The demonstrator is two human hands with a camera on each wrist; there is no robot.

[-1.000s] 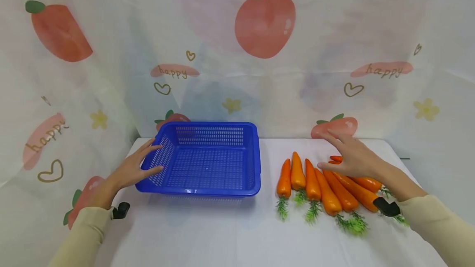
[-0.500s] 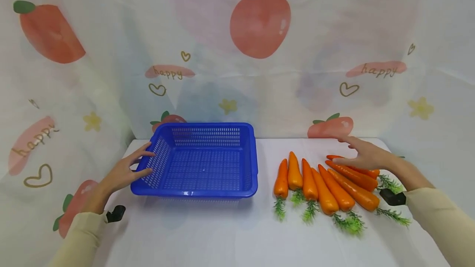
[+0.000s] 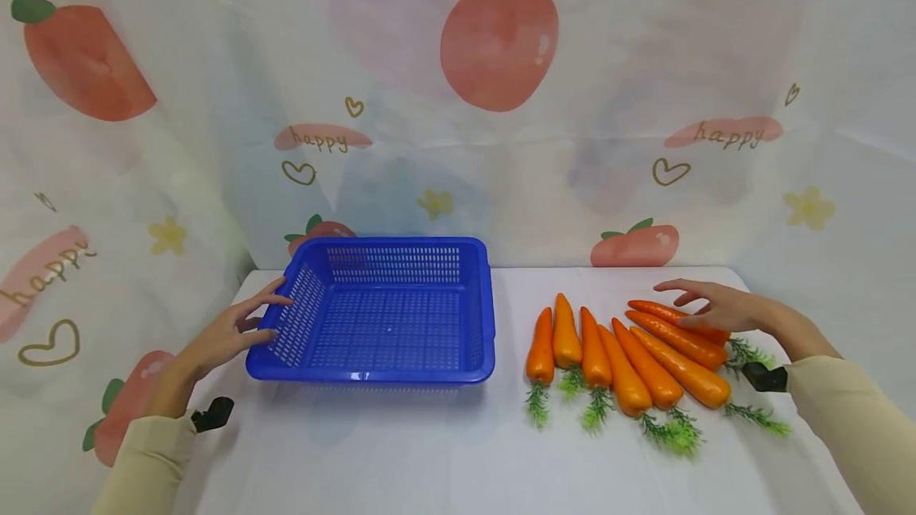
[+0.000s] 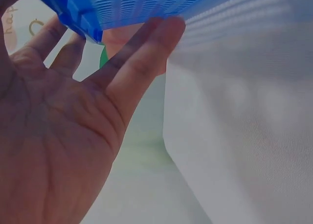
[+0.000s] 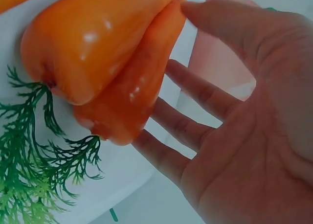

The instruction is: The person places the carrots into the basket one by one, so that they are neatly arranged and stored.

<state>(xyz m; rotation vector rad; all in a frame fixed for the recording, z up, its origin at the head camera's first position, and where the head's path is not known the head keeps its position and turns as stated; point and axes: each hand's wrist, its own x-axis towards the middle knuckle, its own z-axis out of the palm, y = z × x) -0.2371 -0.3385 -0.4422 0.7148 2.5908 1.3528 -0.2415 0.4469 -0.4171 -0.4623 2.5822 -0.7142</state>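
A blue plastic basket (image 3: 368, 377) with slotted walls stands on the left, and no contents show inside. My left hand (image 3: 215, 340) is at its left side, fingers extended at the rim; in the left wrist view the fingertips (image 4: 168, 31) are right at the slotted wall. On the right, several orange carrots (image 3: 594, 352) with green leafy tops lie fanned out. My right hand (image 3: 740, 312) is over the farthest carrot (image 3: 654, 309). In the right wrist view, the thumb is near that carrot's (image 5: 132, 97) narrow end and the spread fingers (image 5: 168, 158) lie along its side.
A white cloth covers the table (image 3: 444, 451). Printed curtains (image 3: 501, 181) hang close behind it and along the left side. The table's right edge lies just beyond the carrots' leafy tops (image 3: 758, 417).
My right hand has moved right and lowered to the farthest carrot. My left hand has shifted slightly left and down in the view, still at the basket's left side. The view has turned slightly.
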